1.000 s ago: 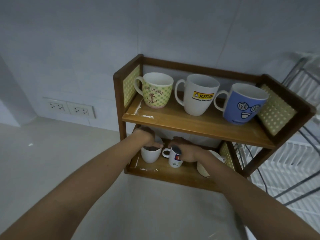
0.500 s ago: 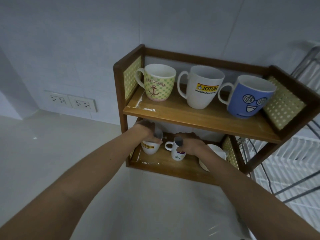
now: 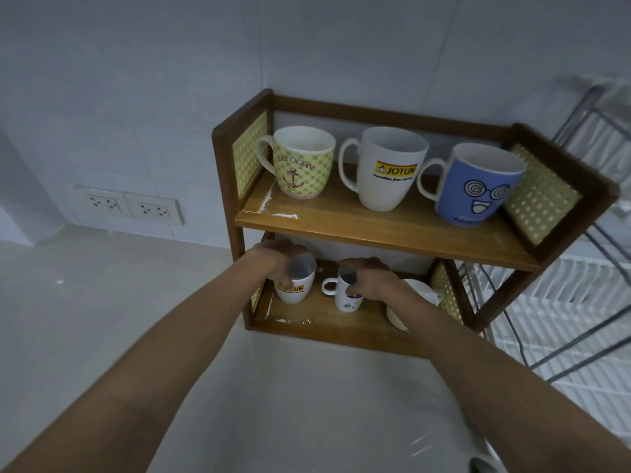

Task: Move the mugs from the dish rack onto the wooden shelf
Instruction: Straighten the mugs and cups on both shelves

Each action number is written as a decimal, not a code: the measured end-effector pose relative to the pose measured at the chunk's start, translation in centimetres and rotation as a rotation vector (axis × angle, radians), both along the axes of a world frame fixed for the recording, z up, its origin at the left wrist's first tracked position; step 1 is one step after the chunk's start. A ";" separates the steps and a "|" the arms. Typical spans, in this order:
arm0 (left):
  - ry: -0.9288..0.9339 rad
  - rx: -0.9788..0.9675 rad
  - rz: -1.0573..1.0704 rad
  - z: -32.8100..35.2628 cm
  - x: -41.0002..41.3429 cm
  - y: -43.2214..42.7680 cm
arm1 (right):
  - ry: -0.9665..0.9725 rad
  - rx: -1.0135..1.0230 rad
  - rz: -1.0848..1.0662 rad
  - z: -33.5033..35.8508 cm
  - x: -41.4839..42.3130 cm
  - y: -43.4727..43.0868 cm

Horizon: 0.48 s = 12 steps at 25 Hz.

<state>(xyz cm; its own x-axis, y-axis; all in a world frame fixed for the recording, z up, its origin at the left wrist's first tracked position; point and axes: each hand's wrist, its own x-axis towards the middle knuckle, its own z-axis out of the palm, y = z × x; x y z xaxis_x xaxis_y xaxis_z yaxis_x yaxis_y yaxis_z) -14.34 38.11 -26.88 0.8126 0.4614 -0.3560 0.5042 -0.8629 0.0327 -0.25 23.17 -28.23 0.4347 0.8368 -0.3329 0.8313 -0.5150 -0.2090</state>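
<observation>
A two-tier wooden shelf (image 3: 382, 230) stands against the wall. Its top tier carries a green checked mug (image 3: 300, 162), a white Jotun mug (image 3: 389, 169) and a blue cartoon-face mug (image 3: 474, 184). On the bottom tier, my left hand (image 3: 276, 259) grips a small white Jotun mug (image 3: 295, 285) at its left side. My right hand (image 3: 370, 278) holds a small white printed mug (image 3: 345, 291) standing upright, handle to the left. A white bowl-like dish (image 3: 415, 302) sits behind my right wrist, partly hidden.
A metal dish rack (image 3: 563, 302) with white slats stands right of the shelf. Two wall sockets (image 3: 129, 206) sit on the tiled wall at left. A pale countertop (image 3: 102, 302) spreads left and in front of the shelf.
The view has tilted and the shelf sits lower in frame. Both hands stay on the two small mugs on the bottom tier; the left mug's Jotun label now shows.
</observation>
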 end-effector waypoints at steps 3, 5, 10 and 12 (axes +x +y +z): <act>0.016 0.001 0.007 -0.1 0.1 0.1 | 0.071 -0.063 0.018 0.4 0.2 -0.7; 0.006 0.029 -0.012 -0.4 0.2 -0.7 | 0.162 -0.008 -0.087 1.3 1.1 -1.7; -0.285 -0.018 -0.164 -1.6 3.0 -4.7 | -0.265 -0.321 -0.267 2.4 4.7 -5.5; -0.251 -0.026 -0.177 -1.8 4.9 -6.6 | -0.180 -0.369 -0.282 1.0 4.5 -6.6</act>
<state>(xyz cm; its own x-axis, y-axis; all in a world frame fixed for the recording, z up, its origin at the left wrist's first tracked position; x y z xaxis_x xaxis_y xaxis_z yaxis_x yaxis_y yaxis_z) -9.48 31.50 -28.65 0.9437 0.2980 -0.1438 0.3194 -0.9340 0.1603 4.28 16.55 -27.26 0.7049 0.5193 -0.4832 0.6554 -0.7374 0.1636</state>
